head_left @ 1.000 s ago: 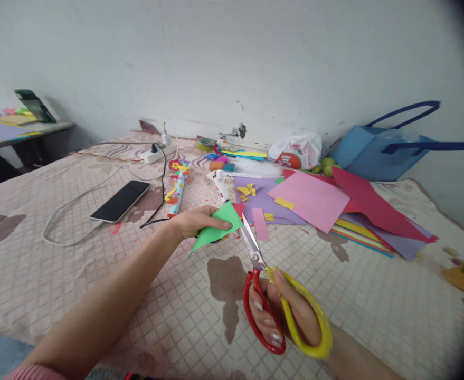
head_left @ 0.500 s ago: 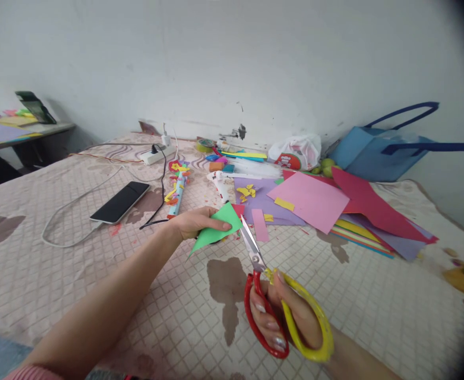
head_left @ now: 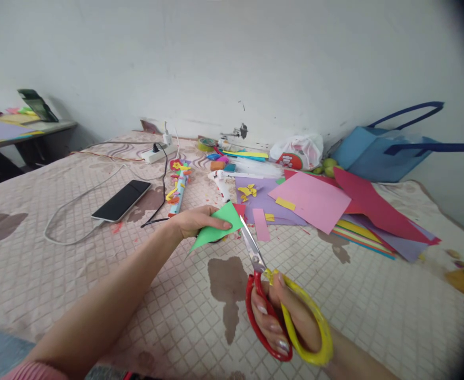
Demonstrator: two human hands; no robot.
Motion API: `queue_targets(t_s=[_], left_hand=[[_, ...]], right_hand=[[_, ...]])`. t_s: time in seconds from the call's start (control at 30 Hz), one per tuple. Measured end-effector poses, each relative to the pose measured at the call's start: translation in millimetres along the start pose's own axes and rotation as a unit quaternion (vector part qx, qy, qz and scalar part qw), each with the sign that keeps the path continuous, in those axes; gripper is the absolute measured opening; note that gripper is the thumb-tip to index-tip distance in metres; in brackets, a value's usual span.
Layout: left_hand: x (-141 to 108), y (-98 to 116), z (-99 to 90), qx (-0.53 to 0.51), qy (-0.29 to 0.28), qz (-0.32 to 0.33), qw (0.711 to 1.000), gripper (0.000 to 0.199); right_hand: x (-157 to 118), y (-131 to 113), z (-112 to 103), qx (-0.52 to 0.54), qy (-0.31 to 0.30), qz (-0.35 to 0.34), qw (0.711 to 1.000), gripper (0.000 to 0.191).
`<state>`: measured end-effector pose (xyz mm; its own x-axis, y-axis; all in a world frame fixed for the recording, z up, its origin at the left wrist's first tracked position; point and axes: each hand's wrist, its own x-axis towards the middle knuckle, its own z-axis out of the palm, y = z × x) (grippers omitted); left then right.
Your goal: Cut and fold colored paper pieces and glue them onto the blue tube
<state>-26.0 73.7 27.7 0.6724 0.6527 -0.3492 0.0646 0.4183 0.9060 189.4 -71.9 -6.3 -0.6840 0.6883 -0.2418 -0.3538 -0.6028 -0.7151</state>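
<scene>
Pinched between the thumb and fingers of my left hand [head_left: 198, 221] is a piece of green paper [head_left: 218, 226], its pointed end hanging toward me. My right hand [head_left: 273, 316] grips a pair of scissors [head_left: 257, 261] with one red and one yellow handle. The blade tips meet the right edge of the green paper; whether they are cutting into it I cannot tell. Just beyond the paper lie a white glue gun [head_left: 220, 186] and a pink paper strip [head_left: 261, 224].
Coloured sheets, with a pink one [head_left: 311, 199] on top, spread over the right side. A blue bag [head_left: 374, 153] stands behind them. On the left, a phone [head_left: 121, 201] is wired near a power strip [head_left: 158, 153]. A decorated blue stick [head_left: 179, 190] lies mid-table.
The scissor handles have spread slightly apart. The green paper and my left hand have hardly moved, while the whole view has shifted a little.
</scene>
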Motion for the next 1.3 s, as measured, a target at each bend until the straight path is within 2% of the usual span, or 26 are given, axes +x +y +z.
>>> queue_targets(t_s=[0.4,0.93,1.3], left_hand=[[-2.2,1.8,3.8,-0.003,-0.009,-0.007,1.000,0.025],[-5.0,3.1,6.7,0.008,-0.019,-0.008,1.000,0.022],[-3.2,1.1,4.0,0.007,-0.034,-0.001,0.999,0.021]], right_hand=[[-0.9,-3.0,0.7,-0.001,-0.034,-0.002,0.999,0.053],[-3.1,-3.7,1.3,-0.039,-0.004,-0.010,0.999,0.051],[-2.4,-4.5,4.1,-0.040,0.045,0.011,0.998,0.052]])
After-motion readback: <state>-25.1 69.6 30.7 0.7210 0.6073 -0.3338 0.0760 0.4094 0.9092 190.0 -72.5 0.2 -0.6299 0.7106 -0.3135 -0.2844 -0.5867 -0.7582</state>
